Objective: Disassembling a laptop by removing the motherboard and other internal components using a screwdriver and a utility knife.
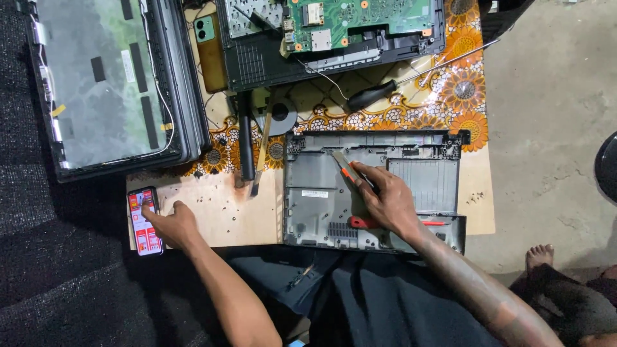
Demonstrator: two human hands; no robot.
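Left hand (172,225) touching phone (144,221), right hand (385,199) holding tool (350,169) over laptop base (315,193)

bare concrete floor (553,122), low wooden board (479,199)

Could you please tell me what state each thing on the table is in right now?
Phone: screen lit, lying flat, touched by left hand.
Grey laptop base cover: detached, inner side up.
Flat tool: held in right hand, tip on the cover.
Red-handled tool: lying on the cover.
Circuit board: exposed in the opened chassis.
Black-handled screwdriver: lying unused.
Screen lid: detached, lying flat.
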